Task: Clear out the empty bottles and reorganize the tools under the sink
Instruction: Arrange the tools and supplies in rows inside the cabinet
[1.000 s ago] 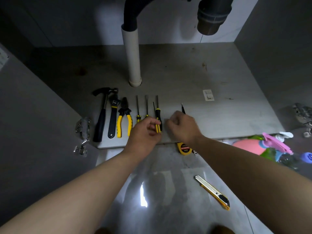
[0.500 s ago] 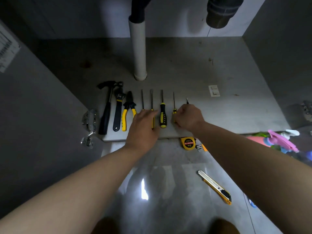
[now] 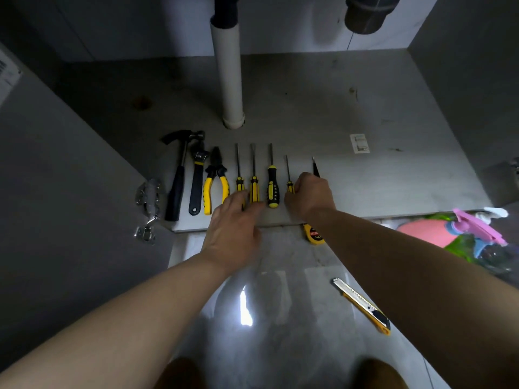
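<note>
Since half a second ago the left hand (image 3: 233,220) has slid back toward the front edge of the shelf (image 3: 365,108), uncovering two screwdriver handles; the right hand (image 3: 309,196) has barely shifted. The bottles (image 3: 463,234) lie heaped off the shelf at the view's 3 o'clock, so clearing looks done. On the shelf the hammer (image 3: 177,186), wrench (image 3: 196,181) and pliers (image 3: 214,178) sit at the left hand's 11 o'clock. Left fingers (image 3: 257,206) are spread flat, tips at the butts of the thin screwdrivers (image 3: 254,189), the index close to the thick screwdriver (image 3: 272,189). One more sweep could roll those round handles out of line or off the edge. Right fingers (image 3: 293,202) are curled tight beside the small screwdriver (image 3: 289,186) and over the dark pointed tool (image 3: 316,169) at 12 o'clock; what they pinch is hidden. Lifting that fist carelessly could drag both askew. The knife (image 3: 362,306) at 5 o'clock and the tape (image 3: 314,234), half under the right forearm, wait on the floor (image 3: 280,290); that forearm could knock the tape away.
</note>
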